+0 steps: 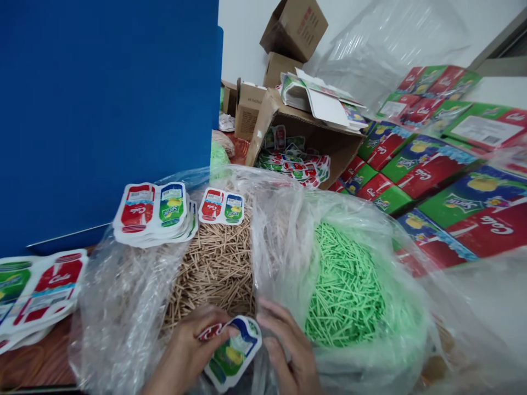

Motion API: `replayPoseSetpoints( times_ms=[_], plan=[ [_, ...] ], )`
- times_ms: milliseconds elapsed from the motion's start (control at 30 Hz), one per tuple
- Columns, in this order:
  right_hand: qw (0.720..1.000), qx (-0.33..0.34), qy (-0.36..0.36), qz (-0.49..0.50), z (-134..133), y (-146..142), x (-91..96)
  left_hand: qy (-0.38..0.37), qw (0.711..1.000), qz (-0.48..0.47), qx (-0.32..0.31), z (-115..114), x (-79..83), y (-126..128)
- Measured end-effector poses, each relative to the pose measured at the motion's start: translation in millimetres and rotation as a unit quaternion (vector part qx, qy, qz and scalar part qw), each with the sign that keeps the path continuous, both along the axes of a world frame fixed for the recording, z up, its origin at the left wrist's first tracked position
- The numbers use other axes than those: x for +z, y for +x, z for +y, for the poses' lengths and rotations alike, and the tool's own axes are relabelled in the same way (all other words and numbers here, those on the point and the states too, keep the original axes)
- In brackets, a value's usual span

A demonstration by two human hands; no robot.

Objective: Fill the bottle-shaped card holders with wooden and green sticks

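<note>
My left hand [187, 351] is closed around a small printed packet [233, 351] with a red side and a green-and-blue side, thumb on top of it. My right hand [288, 348] touches the packet's right edge with bent fingers. Both hands are low in the view, in front of two clear plastic bags. One bag holds tan sticks [214, 269]. The other holds green sticks [346, 285]. A stack of the same printed packets [154, 214] and a single one [222, 207] rest on the tan sticks.
A blue panel [107, 109] stands at the left. More packets [37, 291] lie at the left edge. An open cardboard box [304, 137] of packets sits behind. Printed red and green cartons [453, 181] fill the right. Cardboard boxes [294, 27] are stacked at the back.
</note>
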State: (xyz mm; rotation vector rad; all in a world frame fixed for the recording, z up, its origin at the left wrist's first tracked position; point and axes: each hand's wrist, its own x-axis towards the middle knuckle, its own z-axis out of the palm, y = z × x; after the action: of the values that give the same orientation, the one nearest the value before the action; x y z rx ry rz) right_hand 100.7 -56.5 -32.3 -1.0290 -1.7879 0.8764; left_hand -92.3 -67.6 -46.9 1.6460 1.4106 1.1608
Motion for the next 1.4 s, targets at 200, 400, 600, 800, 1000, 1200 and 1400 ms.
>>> replayPoseSetpoints(
  times_ms=[200,400,600,800,1000,1200,1400],
  plan=[
    [0.991,0.124,-0.02,-0.046,15,-8,13.3,0.015,1.0,0.016,0.021,-3,1.1,-11],
    [0.97,0.018,-0.207,0.129,12,-37,-6.1,-0.166,0.95,-0.166,0.204,1,6.1,-17],
    [0.982,0.09,-0.164,0.032,16,-69,-5.5,-0.191,0.913,-0.189,0.308,0,19.6,-31],
    [0.989,0.075,-0.126,-0.036,28,-93,-3.3,-0.181,0.888,-0.214,0.364,-4,25.1,-47],
    [0.981,0.12,-0.14,-0.062,36,-107,-8.7,-0.16,0.875,-0.241,0.388,-8,27.4,-55],
    [0.986,0.116,-0.119,-0.033,49,-122,-6.4,-0.129,0.882,-0.27,0.364,-13,33.6,-78],
    [0.98,0.158,-0.121,0.006,73,-153,33.4,-0.067,0.919,-0.249,0.299,1,59.8,-123]
  ],
)
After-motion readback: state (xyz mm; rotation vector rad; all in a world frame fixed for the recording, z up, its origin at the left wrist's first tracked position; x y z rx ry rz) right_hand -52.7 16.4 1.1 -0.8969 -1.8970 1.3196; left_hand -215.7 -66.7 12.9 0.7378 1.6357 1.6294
